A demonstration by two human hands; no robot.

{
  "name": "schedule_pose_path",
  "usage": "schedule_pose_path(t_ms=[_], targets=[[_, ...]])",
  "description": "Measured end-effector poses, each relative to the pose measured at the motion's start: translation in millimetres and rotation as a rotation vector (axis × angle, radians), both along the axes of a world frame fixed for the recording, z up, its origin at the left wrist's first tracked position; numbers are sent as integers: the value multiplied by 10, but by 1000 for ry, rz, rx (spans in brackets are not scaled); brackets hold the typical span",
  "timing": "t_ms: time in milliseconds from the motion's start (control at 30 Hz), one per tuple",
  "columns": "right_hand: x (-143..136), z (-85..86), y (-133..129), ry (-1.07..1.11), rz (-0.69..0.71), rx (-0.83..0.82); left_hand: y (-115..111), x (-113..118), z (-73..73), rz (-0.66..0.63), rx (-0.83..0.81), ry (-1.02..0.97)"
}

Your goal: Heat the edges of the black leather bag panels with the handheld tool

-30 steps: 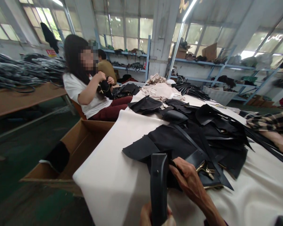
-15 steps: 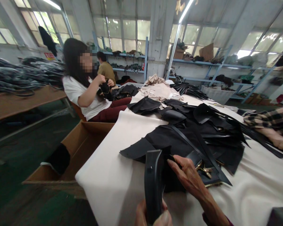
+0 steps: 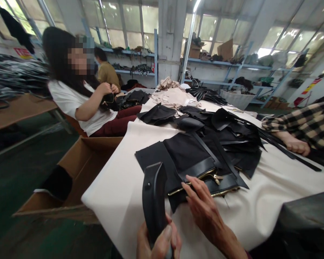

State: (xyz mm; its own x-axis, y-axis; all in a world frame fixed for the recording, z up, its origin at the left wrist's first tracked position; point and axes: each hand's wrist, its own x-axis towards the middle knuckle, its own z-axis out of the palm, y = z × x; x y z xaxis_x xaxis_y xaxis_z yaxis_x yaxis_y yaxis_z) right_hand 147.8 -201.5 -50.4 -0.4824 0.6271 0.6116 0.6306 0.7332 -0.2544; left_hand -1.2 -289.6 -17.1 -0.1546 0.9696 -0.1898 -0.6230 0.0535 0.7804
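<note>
My left hand (image 3: 158, 239) is wrapped around the handle of a black electric clipper (image 3: 153, 198), or a curved tool of that shape, held upright with its wide end up. My right hand (image 3: 203, 201) has its fingers stretched out and together, the tips resting at the gold-toothed zipper of a black zippered bag panel (image 3: 182, 153). This panel lies flat on the white-covered table, with a gold zipper pull (image 3: 217, 178) to the right of my fingertips. The clipper's head stands in front of the panel's left part.
More black pieces (image 3: 199, 124) are heaped behind the panel. Beige pieces (image 3: 175, 96) lie farther back. An open cardboard box (image 3: 89, 162) stands at left, near a seated person (image 3: 70, 90). A co-worker's hand (image 3: 297, 144) rests at right beside black strips. A dark object (image 3: 307, 212) is at lower right.
The black panel, which my right hand was pinching at its near edge, now lies flatter with its zipper exposed. My right fingers have straightened onto it. The view has turned right.
</note>
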Motion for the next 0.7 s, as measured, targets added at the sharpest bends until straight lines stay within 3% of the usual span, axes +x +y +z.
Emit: schedule_pose_path(t_ms=[67,167,233,300,400,567,700], targets=[[132,10,-125,219,-132,-128,-17,-33,-42,-5,9,-6],[200,88,-212,550,-268,-519,-29,-62,-95,-34,29,-28],[169,147,-197,785,-248,-786,-34,-62,-116,-58,25,-31],[139,184,-142,994,-205,-946,-37,-44,-126,-84,5,-29],[188,182,-29,1186,-207,-1042,-29,6,-128,-123,-42,-40],[394,157,120,1374,-236,-997,-12,70,-126,-158,-135,-39],[410,206,222,1423,-193,-1008,-24,79,-131,-134,-102,2]])
